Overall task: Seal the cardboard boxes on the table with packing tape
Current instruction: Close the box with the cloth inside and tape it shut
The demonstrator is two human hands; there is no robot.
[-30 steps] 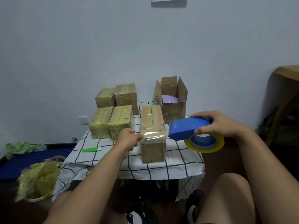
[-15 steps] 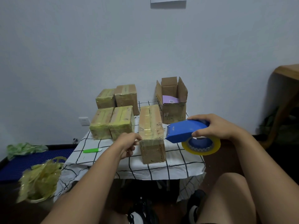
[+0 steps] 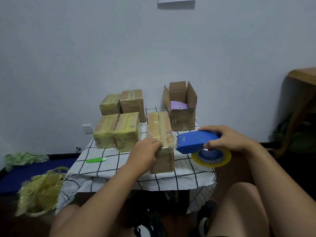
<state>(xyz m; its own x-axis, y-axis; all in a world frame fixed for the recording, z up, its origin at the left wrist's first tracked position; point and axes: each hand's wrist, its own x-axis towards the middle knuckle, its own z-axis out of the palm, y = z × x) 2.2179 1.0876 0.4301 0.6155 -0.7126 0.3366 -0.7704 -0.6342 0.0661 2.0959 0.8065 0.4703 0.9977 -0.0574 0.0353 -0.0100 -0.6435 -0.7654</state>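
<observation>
Left hand (image 3: 146, 152) pressing tape onto closed box (image 3: 160, 141) near table's front edge; right hand (image 3: 227, 140) gripping blue dispenser (image 3: 195, 141), keeping strip taut.

- Soft, dim, even indoor light with a cool grey cast on the wall (image 3: 119, 48); no hard shadows.
- Floor under the tabletop (image 3: 171, 178) falls nearly black.
- Wide-angle bending at the edges.
- Overall soft focus; mild sheen on the taped boxes (image 3: 118, 132).
</observation>
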